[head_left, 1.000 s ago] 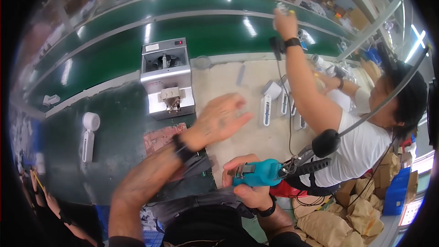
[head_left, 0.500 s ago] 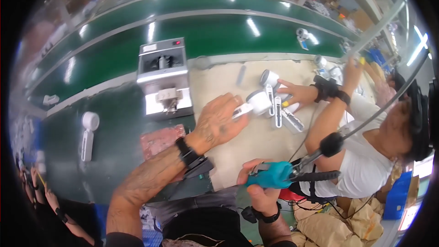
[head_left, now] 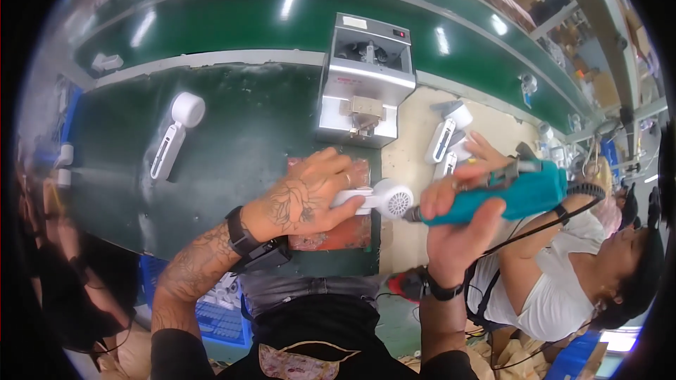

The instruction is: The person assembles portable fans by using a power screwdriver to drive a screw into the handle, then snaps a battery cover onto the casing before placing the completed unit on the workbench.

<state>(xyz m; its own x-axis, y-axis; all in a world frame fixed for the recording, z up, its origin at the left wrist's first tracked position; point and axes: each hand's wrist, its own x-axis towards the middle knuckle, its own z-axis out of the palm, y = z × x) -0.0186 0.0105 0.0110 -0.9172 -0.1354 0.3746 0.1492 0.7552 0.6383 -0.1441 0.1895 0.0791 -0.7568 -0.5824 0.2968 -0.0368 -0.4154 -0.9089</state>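
Observation:
A white handheld fan with a round grille lies across a worn red pad, its head reaching past the pad's right side. My left hand grips it by the handle, thumb and fingers closed round it. In my right hand is a teal electric screwdriver, held level with its dark tip pointing left. That tip is right beside the edge of the fan's head; whether it touches cannot be made out. My fingers hide much of the fan's handle.
A grey metal machine stands behind the pad. Another white fan lies on the green mat at left. More white fans lie on the beige surface at right, near a co-worker in a white shirt. A green conveyor runs behind.
My left hand has brought the fan from the pile at right onto the red pad. My right hand has raised the screwdriver to the fan's head. The view has swung right.

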